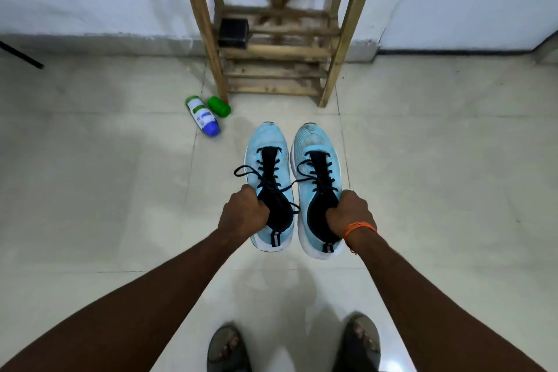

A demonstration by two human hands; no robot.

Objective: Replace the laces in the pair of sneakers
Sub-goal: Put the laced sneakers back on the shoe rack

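Sneakers (pixel 267 142) hide how left hand (pixel 244 212) and right hand (pixel 351 214) apparently grip inside.

Light-blue sneakers (pixel 294 157), black laces (pixel 271 181)

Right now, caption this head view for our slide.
Left hand and right hand each grip one light-blue, black-laced sneaker over tiled floor.

Left hand (pixel 245 213): I grip the left sneaker (pixel 265 142) at its collar.
Right hand (pixel 351 214): I grip the right sneaker (pixel 315 142) likewise.
Laces (pixel 273 187): black, threaded, loops hanging.
Bottle (pixel 203 115): lying at 11 o'clock of the sneakers.
Rack (pixel 273 51): 12 o'clock.
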